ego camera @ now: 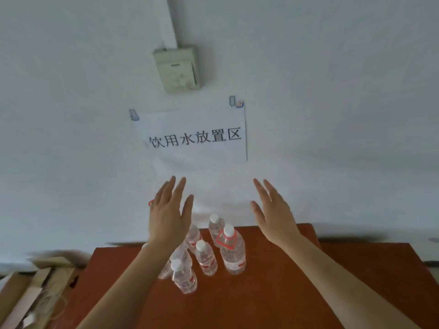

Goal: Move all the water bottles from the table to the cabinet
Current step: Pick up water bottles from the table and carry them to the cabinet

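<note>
Seemingly between grabs: left hand (168, 222) and right hand (275, 219), both spread and empty, above water bottles (232, 252) clustered lower centre on red-brown top (249, 305). Next: curl around one upright bottle.

Water bottles (232, 251): clear plastic, glossy; caps (228, 230) were white plastic, smooth. Red-brown surface (261, 300) under them looked matt and smooth; wood or laminate, could not tell. Far wall (332, 115): white paint, matt. Sign (194, 138): white paper, matt, black print. Clips (133, 115): translucent blue plastic. Wall box (177, 68): yellowed plastic, dull. Near left: brown cardboard (35, 293), matt, rough-edged.
</note>
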A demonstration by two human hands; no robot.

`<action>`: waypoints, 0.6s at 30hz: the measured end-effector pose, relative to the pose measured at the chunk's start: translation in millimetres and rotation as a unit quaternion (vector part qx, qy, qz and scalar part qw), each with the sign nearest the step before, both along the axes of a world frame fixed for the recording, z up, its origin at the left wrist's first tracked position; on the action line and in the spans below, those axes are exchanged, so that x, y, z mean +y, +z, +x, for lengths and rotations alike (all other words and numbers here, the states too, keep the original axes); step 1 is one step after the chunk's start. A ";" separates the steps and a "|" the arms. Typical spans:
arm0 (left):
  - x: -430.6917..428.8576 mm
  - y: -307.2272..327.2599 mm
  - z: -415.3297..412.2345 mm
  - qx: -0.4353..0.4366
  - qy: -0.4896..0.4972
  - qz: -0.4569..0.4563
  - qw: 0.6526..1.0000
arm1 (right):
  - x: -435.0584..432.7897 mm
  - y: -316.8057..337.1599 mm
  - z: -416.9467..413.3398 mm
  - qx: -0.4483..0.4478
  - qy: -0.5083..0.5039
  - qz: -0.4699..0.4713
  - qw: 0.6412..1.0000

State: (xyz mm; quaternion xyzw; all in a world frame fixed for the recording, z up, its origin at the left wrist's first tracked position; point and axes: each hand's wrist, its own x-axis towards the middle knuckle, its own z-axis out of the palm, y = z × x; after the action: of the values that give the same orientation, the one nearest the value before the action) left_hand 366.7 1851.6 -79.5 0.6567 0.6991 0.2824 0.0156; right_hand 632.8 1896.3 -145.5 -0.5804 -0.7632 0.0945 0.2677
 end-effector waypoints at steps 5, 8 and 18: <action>-61.3 71.6 -22.2 0.120 0.087 0.150 0.978 | -8.8 79.3 -20.6 0.006 0.028 0.152 0.988; -125.0 69.5 -37.3 0.163 0.163 0.113 0.966 | -43.4 80.5 -50.1 -0.015 0.089 0.190 0.978; -367.8 82.1 -128.9 0.199 0.369 0.087 0.904 | -202.2 114.7 -222.5 0.015 0.329 0.224 0.917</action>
State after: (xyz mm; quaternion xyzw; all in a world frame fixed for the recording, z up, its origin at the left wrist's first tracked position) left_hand 237.7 1483.8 2.6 0.3929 0.8527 0.1912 -0.2862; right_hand 410.3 1694.1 -30.8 -0.2202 -0.9080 0.0120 0.3562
